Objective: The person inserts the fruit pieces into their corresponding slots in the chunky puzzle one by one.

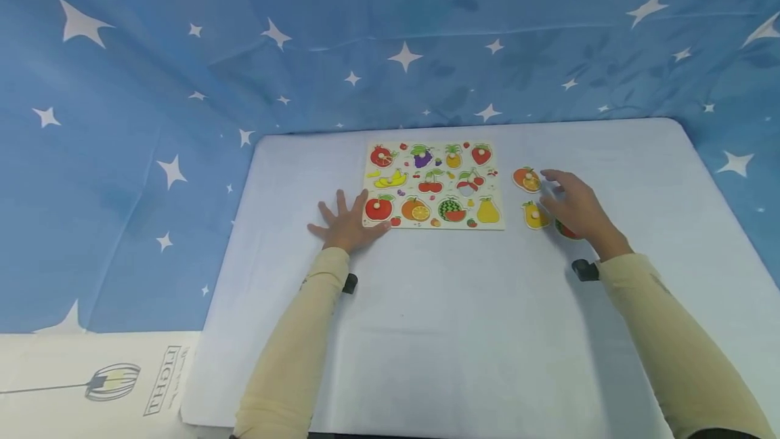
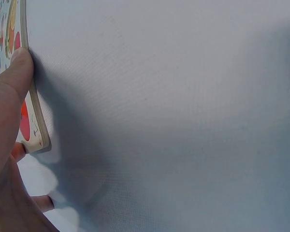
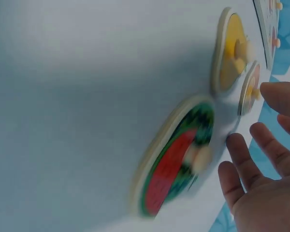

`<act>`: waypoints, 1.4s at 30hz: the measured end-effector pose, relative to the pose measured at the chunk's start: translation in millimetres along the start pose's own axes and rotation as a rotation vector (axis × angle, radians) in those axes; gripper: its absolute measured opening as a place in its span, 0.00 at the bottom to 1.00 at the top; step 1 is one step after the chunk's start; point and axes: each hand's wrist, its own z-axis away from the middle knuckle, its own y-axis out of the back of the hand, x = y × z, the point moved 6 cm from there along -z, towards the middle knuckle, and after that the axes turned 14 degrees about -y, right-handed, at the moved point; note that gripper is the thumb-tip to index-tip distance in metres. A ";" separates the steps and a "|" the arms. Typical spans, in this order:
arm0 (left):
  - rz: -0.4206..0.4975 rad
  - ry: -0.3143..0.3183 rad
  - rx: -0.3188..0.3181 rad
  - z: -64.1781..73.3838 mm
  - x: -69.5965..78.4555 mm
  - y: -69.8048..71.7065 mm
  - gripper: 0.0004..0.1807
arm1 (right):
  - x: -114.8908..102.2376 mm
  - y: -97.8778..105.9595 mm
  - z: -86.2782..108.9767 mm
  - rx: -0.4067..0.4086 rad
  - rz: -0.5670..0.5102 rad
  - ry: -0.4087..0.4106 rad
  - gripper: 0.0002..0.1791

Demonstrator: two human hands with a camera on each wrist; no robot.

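Observation:
A wooden fruit puzzle board (image 1: 411, 188) lies toward the back of the table. My left hand (image 1: 349, 225) rests with fingers spread at its front left corner. In the left wrist view, the thumb (image 2: 20, 72) touches the board's edge. To the right of the board lie three loose knobbed pieces: an orange piece (image 1: 527, 179), a pear piece (image 1: 535, 215) and a watermelon piece (image 3: 171, 164). Over these hovers my right hand (image 1: 575, 205), partly covering the watermelon piece in the head view. Its fingers are loosely bent, holding nothing, with the thumb and index finger nearest the orange piece.
The white table (image 1: 451, 330) has rounded corners. Behind it hangs a blue cloth (image 1: 341, 53) with white stars. A cream cloth (image 1: 49, 385) printed with a lamp lies at the lower left. Black wrist cameras (image 1: 585, 269) sit at both cuffs.

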 end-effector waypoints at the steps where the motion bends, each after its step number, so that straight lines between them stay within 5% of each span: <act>1: 0.001 0.004 0.002 0.2 -0.6 0.0 0.55 | -2.9 -2.3 -4.1 -0.004 -0.013 -0.010 0.35; 12: -0.017 0.027 0.013 -4.5 -2.6 -2.8 0.54 | -27.0 -15.2 -35.5 0.043 -0.001 -0.002 0.28; 17: -0.003 0.018 0.040 0.6 6.0 1.6 0.53 | -30.8 -16.4 -43.8 0.096 0.012 -0.071 0.25; 24: -0.006 0.039 0.030 -3.6 -0.8 -4.2 0.54 | -40.1 -18.9 -47.2 0.117 0.049 -0.081 0.26; 32: 0.005 0.049 0.029 -4.5 -1.6 -2.1 0.55 | -81.7 -27.7 -38.9 0.074 0.010 0.027 0.28; 42: 0.011 0.051 0.034 -4.8 -2.1 -4.3 0.54 | -142.5 -73.9 -18.5 -0.024 -0.019 0.222 0.27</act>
